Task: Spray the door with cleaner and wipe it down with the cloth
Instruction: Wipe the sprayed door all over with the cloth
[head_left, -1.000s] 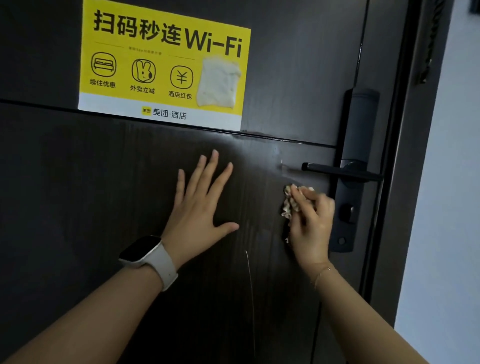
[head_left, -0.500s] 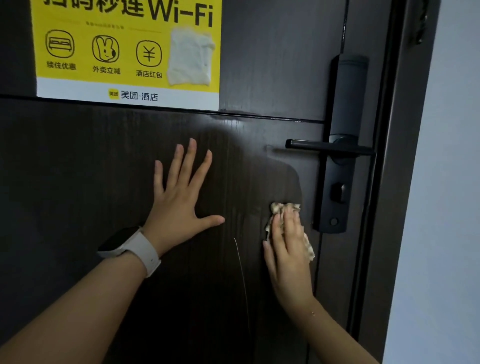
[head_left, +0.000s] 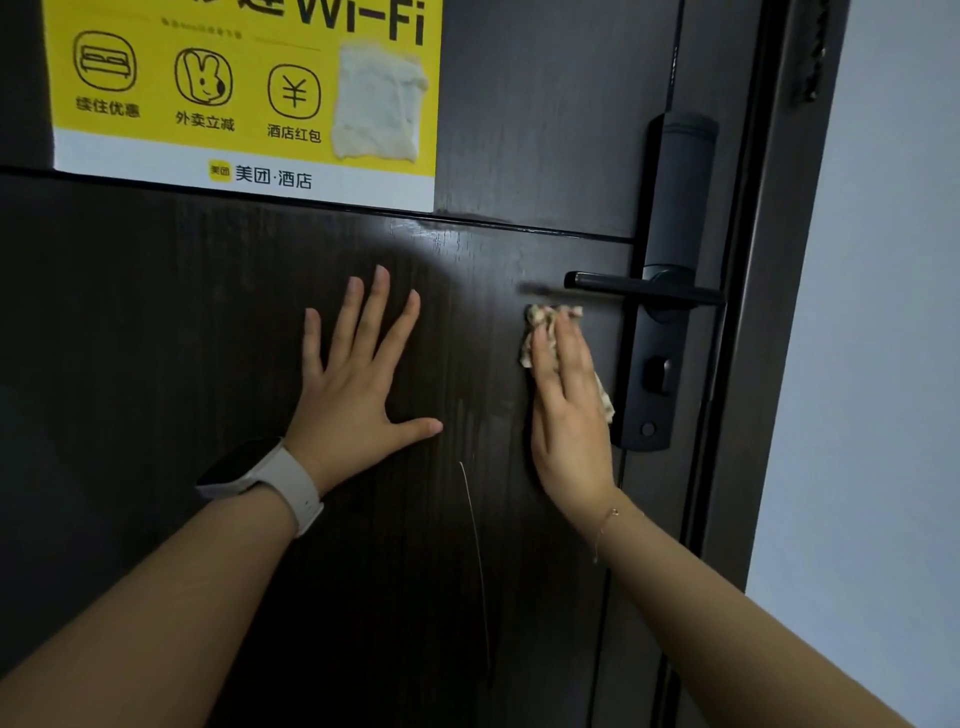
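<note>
A dark brown wooden door fills most of the view. My left hand lies flat on it with fingers spread, a white watch on the wrist. My right hand presses a small beige patterned cloth flat against the door, just below the black lever handle and left of the lock plate. Most of the cloth is hidden under my palm. A damp sheen shows on the wood above my hands. No spray bottle is in view.
A yellow Wi-Fi poster with a pale patch stuck on it covers the upper door. The black lock plate runs down the door's right side. A dark door frame and a pale wall stand to the right.
My right hand slid the cloth down the door half a second ago and has now moved it back up under the handle. My left hand has stayed flat on the door.
</note>
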